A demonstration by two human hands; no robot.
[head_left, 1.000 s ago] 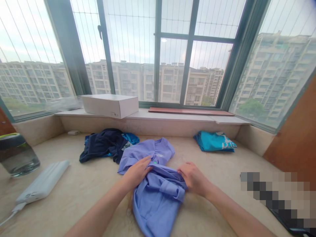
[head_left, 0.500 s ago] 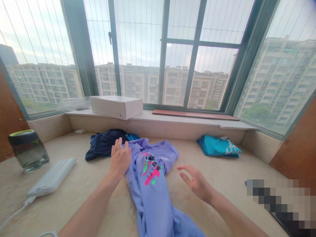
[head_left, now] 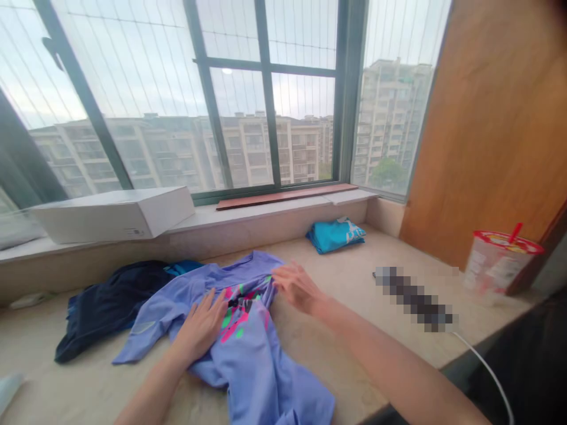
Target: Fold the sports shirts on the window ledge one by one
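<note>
The lilac shirt (head_left: 259, 360) lies print-up on the counter (head_left: 354, 295). The left hand (head_left: 201, 324) presses it flat, fingers spread. The right hand (head_left: 296, 287) rests loosely open at the collar (smoothing, apparently). The next move calls for straightening the rumpled sleeves.

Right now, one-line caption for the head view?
Left hand flat on a lavender printed T-shirt, right hand at its upper edge, navy garment beside.

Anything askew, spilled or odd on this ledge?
Nothing spilled or damaged. The lavender printed T-shirt lies rumpled and skewed under the left hand, and the dark navy garment beside it is a loose heap, unlike the neatly folded teal shirt farther back.
</note>
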